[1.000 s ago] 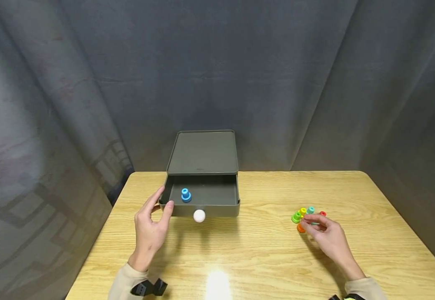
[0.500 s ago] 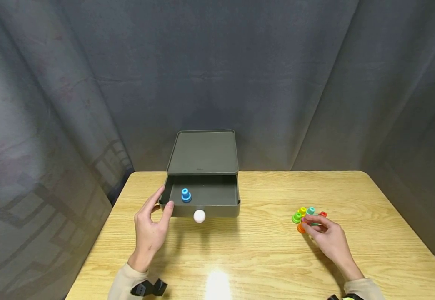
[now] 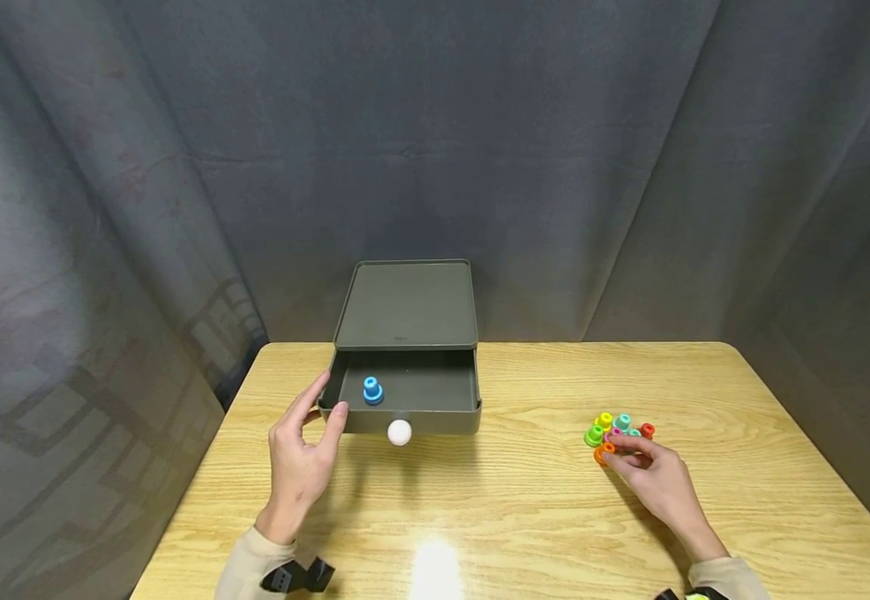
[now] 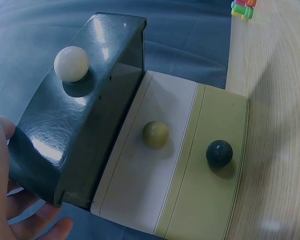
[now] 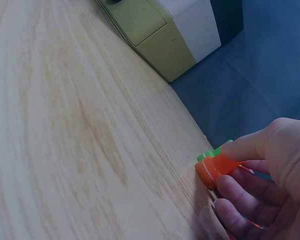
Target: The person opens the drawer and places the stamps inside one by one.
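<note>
A dark grey drawer [image 3: 435, 422] with a white round knob [image 3: 399, 432] is pulled out of the top of a small cabinet [image 3: 408, 304]. One blue stepped peg [image 3: 372, 391] stands inside it. My left hand [image 3: 302, 458] grips the drawer's left front corner, thumb at the front and fingers along the side. To the right, my right hand [image 3: 660, 483] has thumb and fingers around an orange peg [image 5: 210, 171] at the near side of a peg cluster. Green [image 3: 594, 435], yellow [image 3: 605, 421], pink [image 3: 614, 434], light teal [image 3: 622, 422] and red [image 3: 647, 431] pegs stand close by, partly behind the fingers.
Below the dark drawer are a white drawer [image 4: 130, 185] with an olive knob [image 4: 155, 134] and a yellow-green one [image 4: 200, 200] with a dark knob [image 4: 219, 153], both pushed in. Wooden table [image 3: 525, 517] lies between the hands; a grey curtain [image 3: 540, 167] hangs behind.
My right hand's fingers have shifted slightly down toward the orange peg, uncovering more of the pink and teal pegs. My left hand and the drawer stay as they were.
</note>
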A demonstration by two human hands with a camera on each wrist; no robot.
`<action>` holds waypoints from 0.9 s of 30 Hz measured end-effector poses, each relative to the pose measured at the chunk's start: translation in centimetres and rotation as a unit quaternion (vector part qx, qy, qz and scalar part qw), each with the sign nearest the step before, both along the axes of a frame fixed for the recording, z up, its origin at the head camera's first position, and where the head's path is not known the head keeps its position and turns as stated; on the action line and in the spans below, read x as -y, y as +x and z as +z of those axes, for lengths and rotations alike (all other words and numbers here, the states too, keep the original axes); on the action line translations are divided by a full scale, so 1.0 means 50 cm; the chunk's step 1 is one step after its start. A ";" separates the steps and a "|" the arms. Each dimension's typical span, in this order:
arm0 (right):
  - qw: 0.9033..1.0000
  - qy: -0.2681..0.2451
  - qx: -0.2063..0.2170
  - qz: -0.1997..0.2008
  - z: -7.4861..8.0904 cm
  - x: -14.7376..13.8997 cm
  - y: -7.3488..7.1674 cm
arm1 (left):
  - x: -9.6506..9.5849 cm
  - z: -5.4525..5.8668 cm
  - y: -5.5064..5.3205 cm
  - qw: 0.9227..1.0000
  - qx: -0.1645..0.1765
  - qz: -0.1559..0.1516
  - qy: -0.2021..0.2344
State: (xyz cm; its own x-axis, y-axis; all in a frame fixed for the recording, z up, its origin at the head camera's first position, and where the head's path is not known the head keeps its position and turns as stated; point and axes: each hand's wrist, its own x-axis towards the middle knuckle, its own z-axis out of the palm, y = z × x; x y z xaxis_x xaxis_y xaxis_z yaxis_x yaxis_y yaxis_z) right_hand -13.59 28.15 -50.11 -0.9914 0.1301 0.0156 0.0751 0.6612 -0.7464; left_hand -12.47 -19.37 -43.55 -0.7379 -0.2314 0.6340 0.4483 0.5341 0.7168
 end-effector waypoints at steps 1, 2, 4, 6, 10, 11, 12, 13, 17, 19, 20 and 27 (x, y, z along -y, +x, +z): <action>1.000 0.001 0.001 -0.001 0.000 0.000 0.000 | 0.000 0.000 0.000 1.000 0.000 0.000 0.000; 1.000 0.002 0.001 -0.001 0.001 0.000 0.001 | 0.000 0.000 0.000 1.000 0.000 0.000 0.000; 1.000 0.005 0.006 -0.001 0.002 0.000 0.002 | 0.000 0.001 0.000 1.000 0.000 -0.001 -0.001; 1.000 0.006 0.009 0.002 0.004 -0.002 0.001 | 0.000 0.001 0.000 1.000 0.000 0.000 -0.003; 1.000 0.010 0.012 0.004 0.008 -0.006 0.002 | 0.001 0.000 -0.001 1.000 -0.003 0.002 -0.006; 1.000 0.009 0.011 0.005 0.008 -0.006 0.002 | 0.001 0.000 -0.001 1.000 -0.004 0.003 -0.008; 1.000 0.008 0.013 0.005 0.009 -0.007 0.002 | 0.002 0.000 -0.001 1.000 -0.004 0.003 -0.009; 1.000 0.007 0.015 0.005 0.010 -0.008 0.003 | 0.002 -0.001 -0.001 1.000 -0.005 0.002 -0.010; 1.000 0.000 0.024 0.012 0.020 -0.013 0.004 | 0.001 -0.001 -0.001 1.000 -0.005 0.003 -0.011; 0.999 -0.006 0.028 0.015 0.026 -0.013 0.005 | 0.001 0.000 -0.001 1.000 -0.005 0.004 -0.010; 0.999 -0.009 0.029 0.016 0.029 -0.013 0.005 | 0.000 0.001 0.000 1.000 -0.004 0.004 -0.008; 0.999 -0.009 0.021 0.028 0.049 -0.013 0.007 | 0.000 0.002 0.001 1.000 -0.008 0.001 -0.005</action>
